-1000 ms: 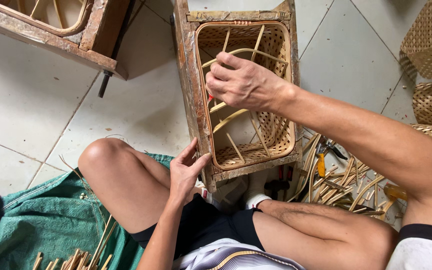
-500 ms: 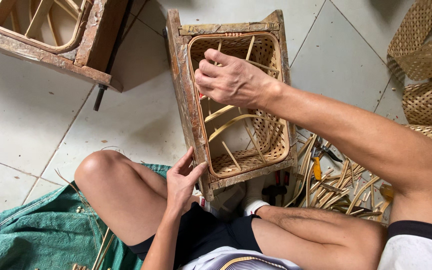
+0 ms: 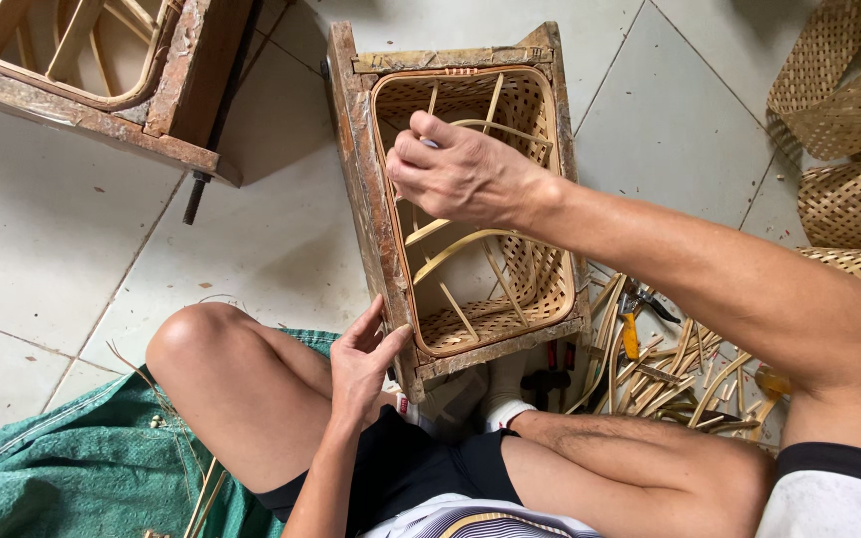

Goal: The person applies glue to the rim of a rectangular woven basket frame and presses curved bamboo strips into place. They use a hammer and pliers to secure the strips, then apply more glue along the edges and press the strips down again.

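Right grip: the right hand [image 3: 460, 174] is curled nearly closed over the open mouth of the woven basket [image 3: 495, 289], thumb and fingers pinched together; a small pale bit shows at the knuckles, too small to name, so what the pinch holds cannot be told.
Left grip: the left hand [image 3: 363, 359] is open, fingers spread flat against the near corner of the wooden frame [image 3: 361, 189], touching it without closing round it.
Hidden: the right palm and fingertips face away; the forearm crosses the basket's right rim and covers part of it.
Basket: it sits inside the worn wooden frame on the tiled floor [image 3: 251, 249], between the person's knees, with thin bamboo strips [image 3: 450, 244] crossing loose inside it.
Near the legs: a green cloth [image 3: 72, 468] lies under the left knee, and a dark object at the left edge is cut off.
Right side: a heap of cut bamboo sticks [image 3: 670, 369] lies with a yellow-handled tool [image 3: 630, 329] among them, partly buried.
Edges: a second wooden frame [image 3: 102, 90] at upper left and woven mats [image 3: 849, 130] at upper right are both cropped.
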